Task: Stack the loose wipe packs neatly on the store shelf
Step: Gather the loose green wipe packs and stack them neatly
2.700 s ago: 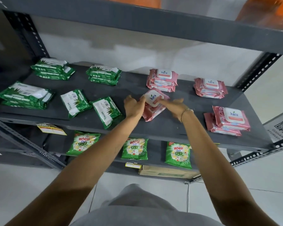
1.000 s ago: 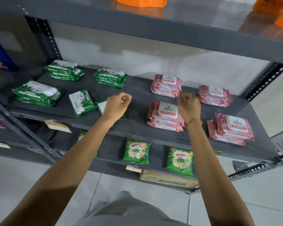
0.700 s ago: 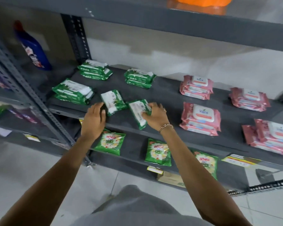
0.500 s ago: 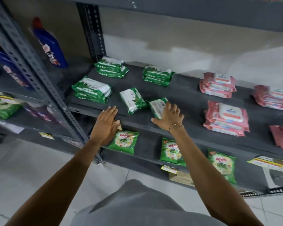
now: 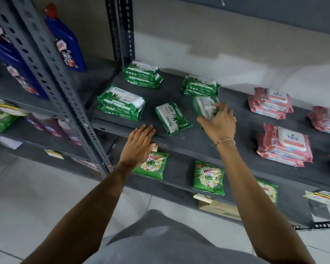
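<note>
Green crinkly wipe pack (image 5: 206, 108) pinched by right hand (image 5: 218, 122) fingers; left hand (image 5: 139, 145) flat, fingers together.

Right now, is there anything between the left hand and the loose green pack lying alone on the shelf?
Nothing visible. The left hand rests flat at the shelf front edge, and only bare shelf separates it from the loose green pack.

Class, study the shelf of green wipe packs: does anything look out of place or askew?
Yes. One single green pack lies loose and skewed near the shelf's front, unstacked. The right hand grips another loose pack. The other green packs sit in tidy stacks.
</note>
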Motion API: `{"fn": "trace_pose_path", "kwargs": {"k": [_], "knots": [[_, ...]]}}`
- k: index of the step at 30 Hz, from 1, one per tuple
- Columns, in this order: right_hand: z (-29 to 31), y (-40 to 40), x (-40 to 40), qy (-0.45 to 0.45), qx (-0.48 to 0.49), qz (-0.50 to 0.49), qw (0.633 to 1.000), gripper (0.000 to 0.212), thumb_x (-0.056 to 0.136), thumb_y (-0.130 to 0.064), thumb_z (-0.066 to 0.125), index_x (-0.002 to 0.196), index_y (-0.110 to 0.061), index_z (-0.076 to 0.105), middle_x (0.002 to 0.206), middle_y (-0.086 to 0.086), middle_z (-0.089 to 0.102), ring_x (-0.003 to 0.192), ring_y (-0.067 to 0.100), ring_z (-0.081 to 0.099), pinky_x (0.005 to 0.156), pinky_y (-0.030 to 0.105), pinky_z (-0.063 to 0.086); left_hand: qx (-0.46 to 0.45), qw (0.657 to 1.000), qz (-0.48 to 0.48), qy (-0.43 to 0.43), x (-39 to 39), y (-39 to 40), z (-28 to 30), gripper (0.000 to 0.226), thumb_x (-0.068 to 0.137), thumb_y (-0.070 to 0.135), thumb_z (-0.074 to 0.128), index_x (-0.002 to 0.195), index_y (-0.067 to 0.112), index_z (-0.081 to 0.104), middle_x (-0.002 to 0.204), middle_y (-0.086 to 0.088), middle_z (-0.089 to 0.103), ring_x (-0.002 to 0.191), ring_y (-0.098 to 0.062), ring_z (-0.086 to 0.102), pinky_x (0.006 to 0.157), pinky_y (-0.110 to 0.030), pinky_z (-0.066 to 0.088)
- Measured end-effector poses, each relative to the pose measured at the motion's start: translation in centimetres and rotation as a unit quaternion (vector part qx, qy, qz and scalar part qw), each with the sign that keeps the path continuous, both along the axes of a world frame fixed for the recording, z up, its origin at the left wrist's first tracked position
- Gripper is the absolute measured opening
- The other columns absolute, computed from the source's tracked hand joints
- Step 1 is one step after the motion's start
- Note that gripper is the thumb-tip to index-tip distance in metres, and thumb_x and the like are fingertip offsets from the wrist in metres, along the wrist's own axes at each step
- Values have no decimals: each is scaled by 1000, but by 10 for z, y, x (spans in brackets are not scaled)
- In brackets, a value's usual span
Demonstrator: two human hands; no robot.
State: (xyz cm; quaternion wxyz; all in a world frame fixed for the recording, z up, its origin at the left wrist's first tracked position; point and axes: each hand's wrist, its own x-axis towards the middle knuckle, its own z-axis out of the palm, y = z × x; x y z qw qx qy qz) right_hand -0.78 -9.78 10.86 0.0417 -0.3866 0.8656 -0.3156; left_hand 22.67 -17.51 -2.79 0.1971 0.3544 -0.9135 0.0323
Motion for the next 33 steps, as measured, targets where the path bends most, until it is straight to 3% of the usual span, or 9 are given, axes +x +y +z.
{"fn": "trace_pose_path", "kwargs": {"k": [4,10,12,15,20,22,25,28,33], "knots": [[-5,-33,48,32,-7,132,991,61,73,-42,65,121,-9,48,117,19,55,105,37,54,85,45,50,-24,999,-9,21,0,-5,-8,50,93,30,41,130,0,54,135,-18,58,126,-35,53,108,-44,32],[-25,-44,64,68,83,157,982,70,75,-57,59,129,-16,42,125,16,47,115,39,47,92,49,43,-12,994,23,110,-8,6,2,45,95,29,35,119,1,61,124,-17,63,117,-35,57,100,-43,35],[-24,-44,53,5,88,167,982,77,76,-70,48,137,-24,34,134,15,43,122,38,45,97,51,40,64,976,93,186,-27,17,24,48,98,33,26,106,6,64,110,-14,66,102,-35,57,88,-42,38],[-20,-42,33,-187,64,143,970,76,86,-60,45,145,-21,19,147,13,36,127,31,44,96,41,40,241,920,164,260,-65,21,64,62,98,49,20,97,4,63,99,-16,65,93,-34,56,81,-40,42],[-22,-24,28,-351,44,100,930,56,85,-44,61,121,-19,26,121,-1,45,103,22,59,64,29,60,452,858,125,208,-90,-18,96,50,83,50,46,99,5,58,102,-15,62,100,-34,60,70,-35,39],[-24,-15,35,-425,20,87,901,49,83,-43,64,107,-21,28,108,-6,44,97,23,65,64,32,61,496,846,72,182,-88,-36,103,55,82,49,51,119,9,58,117,-15,62,110,-31,58,80,-36,43],[-25,-4,33,-283,-8,36,958,51,82,-48,60,102,-17,25,80,-4,51,60,16,61,59,41,56,465,856,52,222,-83,-44,103,64,85,48,61,135,10,50,134,-14,57,119,-25,54,89,-29,42],[-14,-9,0,-66,-81,-14,994,30,84,-40,57,83,-12,49,69,1,55,60,18,52,60,30,39,439,841,151,277,-80,-30,88,74,85,63,50,129,3,51,130,-15,56,118,-29,55,85,-29,41],[1,-39,-32,-175,80,72,979,49,90,-54,42,59,-16,43,61,3,44,56,16,42,62,31,39,545,777,197,247,-89,-20,82,62,82,73,42,78,13,57,84,-3,64,78,-24,68,69,-36,54]]}}
